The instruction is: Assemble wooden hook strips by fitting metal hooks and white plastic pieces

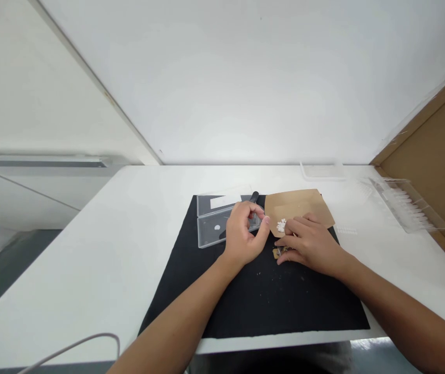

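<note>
My left hand is over the right part of an open clear plastic case, its thumb and index finger curled toward each other; anything between them is too small to make out. My right hand has its thumb and fingers around a small gold-and-metal piece at the black mat's upper middle. Beside those fingers, small white pieces lie in a cluster on a brown paper sheet. A black-handled item sticks out behind my left hand.
The black mat bears small specks. At the right stand a clear tray of white pieces and, further back, another clear tray. A cable curves at the front left. A brown board borders the right side.
</note>
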### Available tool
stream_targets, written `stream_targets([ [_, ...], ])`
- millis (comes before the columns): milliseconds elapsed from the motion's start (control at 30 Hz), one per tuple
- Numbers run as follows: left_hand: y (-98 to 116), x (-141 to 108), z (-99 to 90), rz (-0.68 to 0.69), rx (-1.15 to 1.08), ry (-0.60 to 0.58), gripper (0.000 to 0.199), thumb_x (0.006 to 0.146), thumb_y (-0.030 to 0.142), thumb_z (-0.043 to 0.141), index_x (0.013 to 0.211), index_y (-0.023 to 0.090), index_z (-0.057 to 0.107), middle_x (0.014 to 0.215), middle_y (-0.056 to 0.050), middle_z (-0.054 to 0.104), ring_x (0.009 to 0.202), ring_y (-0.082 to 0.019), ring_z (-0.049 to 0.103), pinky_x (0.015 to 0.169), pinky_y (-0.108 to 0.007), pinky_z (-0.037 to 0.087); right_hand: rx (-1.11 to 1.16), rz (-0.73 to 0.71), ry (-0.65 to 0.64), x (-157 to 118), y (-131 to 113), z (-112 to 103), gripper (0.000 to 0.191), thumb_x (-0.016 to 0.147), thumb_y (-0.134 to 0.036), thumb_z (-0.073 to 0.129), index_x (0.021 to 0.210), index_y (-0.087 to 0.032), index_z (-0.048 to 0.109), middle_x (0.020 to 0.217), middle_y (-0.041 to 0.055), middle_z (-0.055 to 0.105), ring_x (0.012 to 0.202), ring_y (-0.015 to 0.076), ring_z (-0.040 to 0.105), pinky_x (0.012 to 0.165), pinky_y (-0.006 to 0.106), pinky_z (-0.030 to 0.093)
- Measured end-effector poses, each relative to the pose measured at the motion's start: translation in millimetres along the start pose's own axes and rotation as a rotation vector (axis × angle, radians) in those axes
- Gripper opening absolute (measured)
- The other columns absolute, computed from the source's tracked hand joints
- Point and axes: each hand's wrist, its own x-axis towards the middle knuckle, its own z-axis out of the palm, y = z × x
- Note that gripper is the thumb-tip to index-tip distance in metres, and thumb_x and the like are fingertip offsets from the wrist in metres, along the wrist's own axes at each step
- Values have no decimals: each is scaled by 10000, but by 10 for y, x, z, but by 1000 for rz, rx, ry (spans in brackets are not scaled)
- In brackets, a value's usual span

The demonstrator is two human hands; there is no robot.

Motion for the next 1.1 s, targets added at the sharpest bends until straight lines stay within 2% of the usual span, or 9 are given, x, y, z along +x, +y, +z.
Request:
stream_targets([
  [1100,8,-2,6,4,13,-8,82,936,285,602,912,207,610,794,-9,609,707,-165,522,652,-308,417,11,4,-17,-16,4,32,324,962,-546,736,1017,-231,787,941,31,660,798,168,544,782,354,295],
])
